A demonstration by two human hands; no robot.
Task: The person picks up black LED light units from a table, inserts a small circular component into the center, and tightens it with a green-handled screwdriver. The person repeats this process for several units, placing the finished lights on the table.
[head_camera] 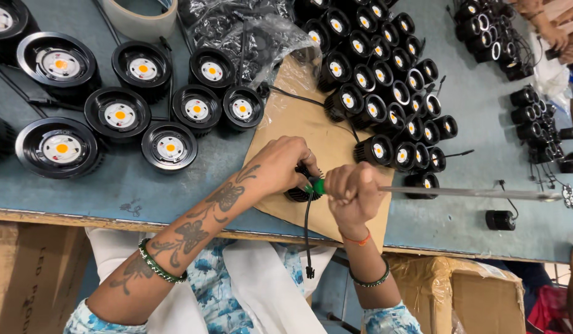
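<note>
My left hand [283, 167] grips a small black round lamp housing [301, 193] over a brown cardboard sheet [311, 133]. A black wire with a plug [309, 241] hangs from the housing over the table edge. My right hand [353, 192] is closed around the green handle of a screwdriver [317, 187], whose tip meets the housing. Both hands touch at the housing, near the front edge of the blue-grey table [144, 185].
Larger black round lamps [118, 115] with orange centres fill the left. Several small black lamps [385, 80] stand in rows behind the cardboard. A long metal rod [472, 193] lies to the right. Crumpled plastic bag [249, 31], tape roll [141, 18], another person's hands [555, 34], cardboard boxes [478, 297] below.
</note>
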